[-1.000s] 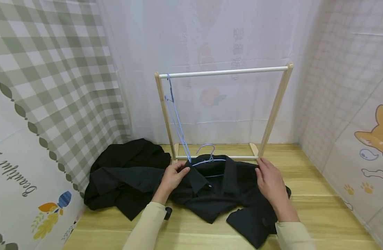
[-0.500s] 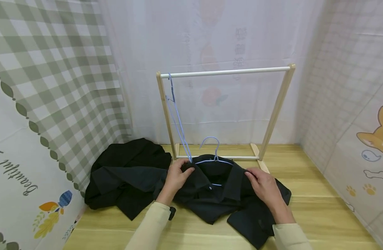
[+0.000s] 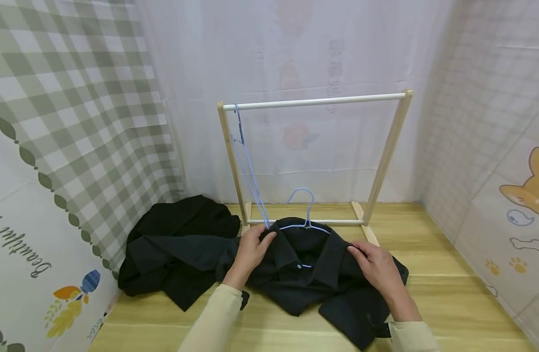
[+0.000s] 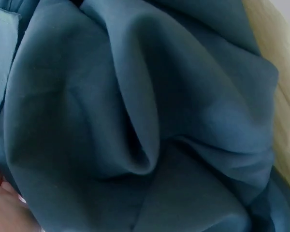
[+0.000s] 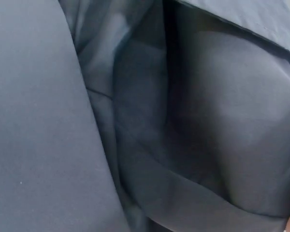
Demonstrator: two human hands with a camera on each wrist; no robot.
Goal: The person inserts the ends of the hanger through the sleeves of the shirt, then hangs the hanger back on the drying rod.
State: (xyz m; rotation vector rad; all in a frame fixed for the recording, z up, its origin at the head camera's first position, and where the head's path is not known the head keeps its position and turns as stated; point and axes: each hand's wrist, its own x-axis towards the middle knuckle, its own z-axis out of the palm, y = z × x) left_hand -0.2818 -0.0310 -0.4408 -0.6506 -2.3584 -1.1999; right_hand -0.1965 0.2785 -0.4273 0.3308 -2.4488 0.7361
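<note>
A black collared shirt [image 3: 291,288] lies on the wooden table with a blue wire hanger [image 3: 301,189] inside its collar. The hanger's hook sticks up above the neckline. Beside the collar, my left hand [image 3: 251,252] pinches the shirt at its left shoulder. My right hand [image 3: 377,266] pinches the cloth of the other shoulder. Folds of shirt fabric [image 4: 193,111] fill the left wrist view, with part of the left hand at its lower left corner. In the right wrist view, draped cloth [image 5: 43,121] hides most of the right hand. Fabric covers most of the hanger's lower frame.
Behind the shirt stands a small wooden rack with a white top bar [image 3: 313,102]. Another blue hanger [image 3: 254,181] hangs at the bar's left end. A heap of black cloth [image 3: 186,220] lies at the left, against the checked curtain [image 3: 120,98].
My right hand has moved left, closer to the collar, still holding the shoulder. The hanger hook has shifted right and risen. My left hand has shifted slightly right.
</note>
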